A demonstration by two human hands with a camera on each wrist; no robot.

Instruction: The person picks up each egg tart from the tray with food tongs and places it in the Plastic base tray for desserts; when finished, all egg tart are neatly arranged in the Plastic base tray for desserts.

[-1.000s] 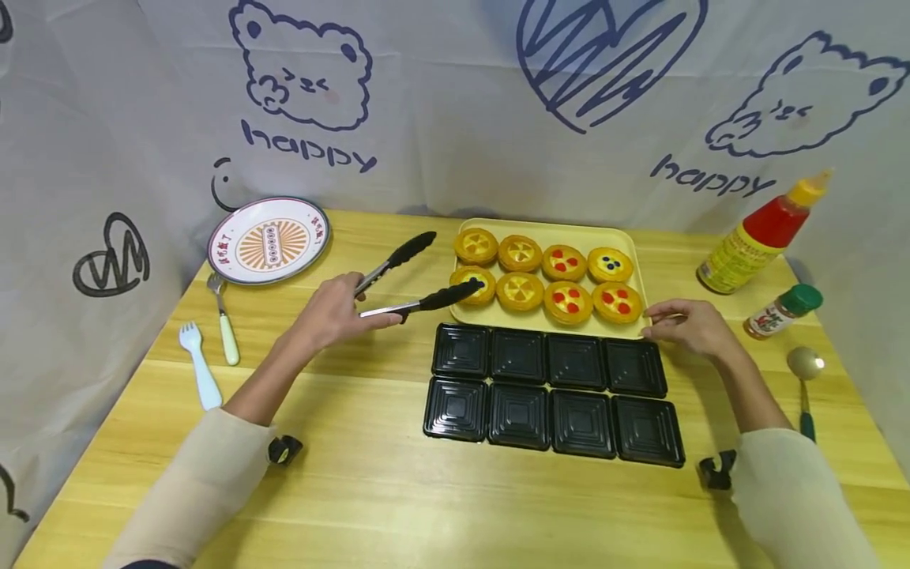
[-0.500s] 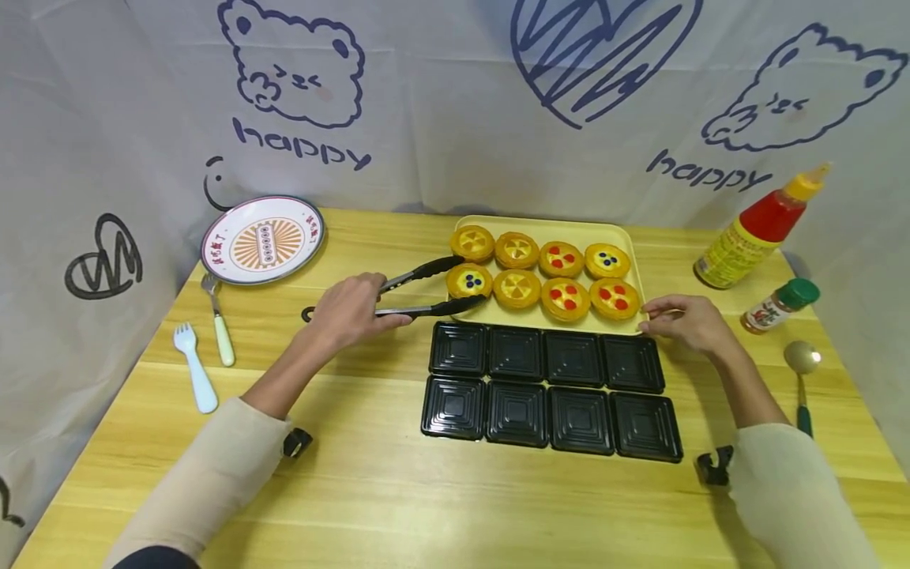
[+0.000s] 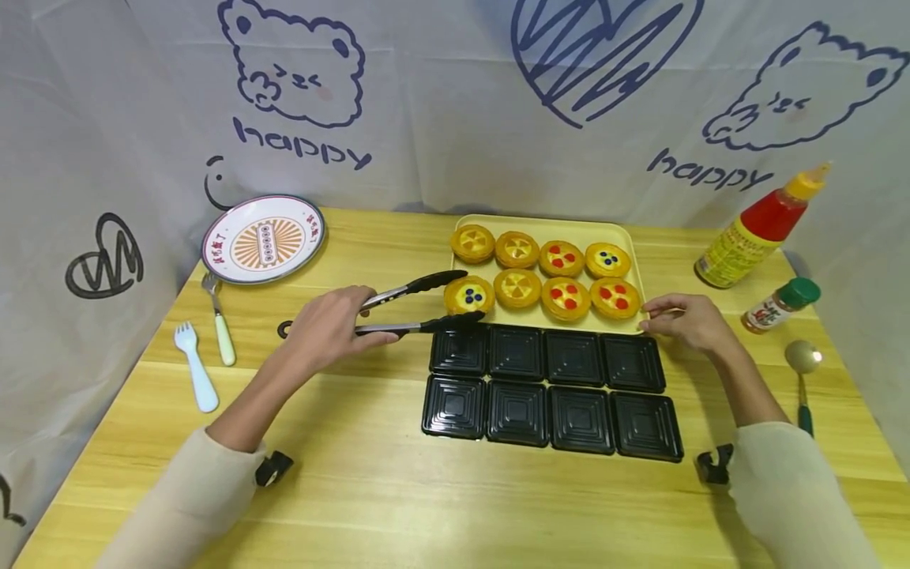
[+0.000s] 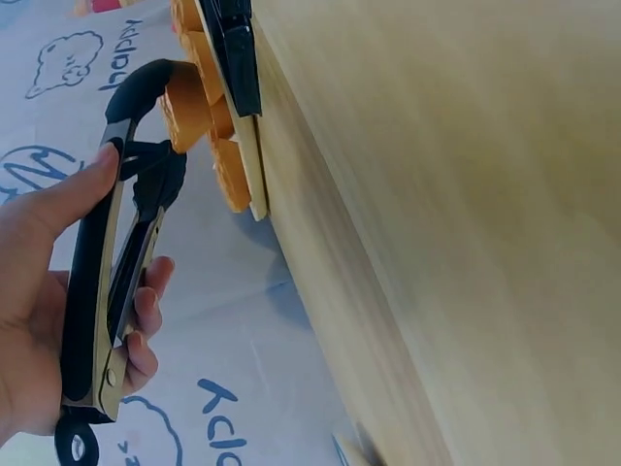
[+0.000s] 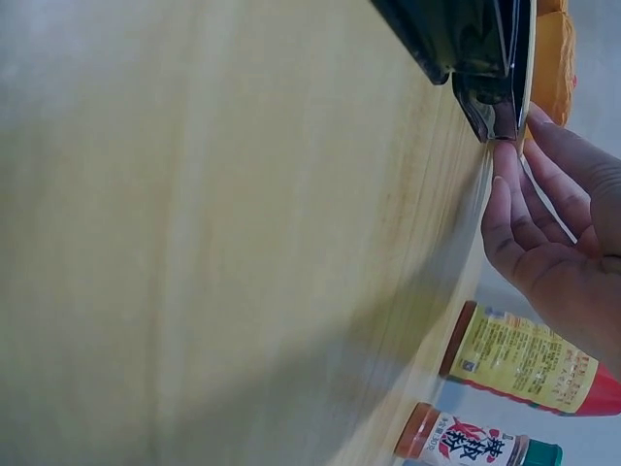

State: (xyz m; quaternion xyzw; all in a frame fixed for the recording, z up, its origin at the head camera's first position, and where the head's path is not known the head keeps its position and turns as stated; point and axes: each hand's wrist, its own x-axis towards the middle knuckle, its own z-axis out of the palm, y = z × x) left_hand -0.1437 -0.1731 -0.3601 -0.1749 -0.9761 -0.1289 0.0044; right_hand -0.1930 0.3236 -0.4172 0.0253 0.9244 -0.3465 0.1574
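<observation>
My left hand (image 3: 329, 328) grips black-tipped metal tongs (image 4: 92, 262), thumb on one arm and fingers around the other. The tong tips stand either side of an egg tart (image 3: 469, 295) with blue berries, at the near left corner of the cream tray (image 3: 618, 231). In the left wrist view this tart (image 4: 186, 109) is tilted between the tips, standing out from the others. Other tarts in the tray bear red or yellow pieces. My right hand (image 3: 686, 322) pinches the tray's near right corner; in the right wrist view the thumb (image 5: 548, 126) lies at the rim.
Black square-celled trays (image 3: 517, 415) lie directly in front of the cream tray. A plate (image 3: 306, 229), a fork (image 3: 223, 332) and a pale blue fork (image 3: 199, 371) are at left. A sauce bottle (image 3: 739, 249), a spice jar (image 3: 775, 308) and a spoon (image 3: 803, 359) are at right.
The tongs reached over the berry tart and closed in on it. Since then, tongs and tart have shifted a little toward me. My right hand stays at the tray corner.
</observation>
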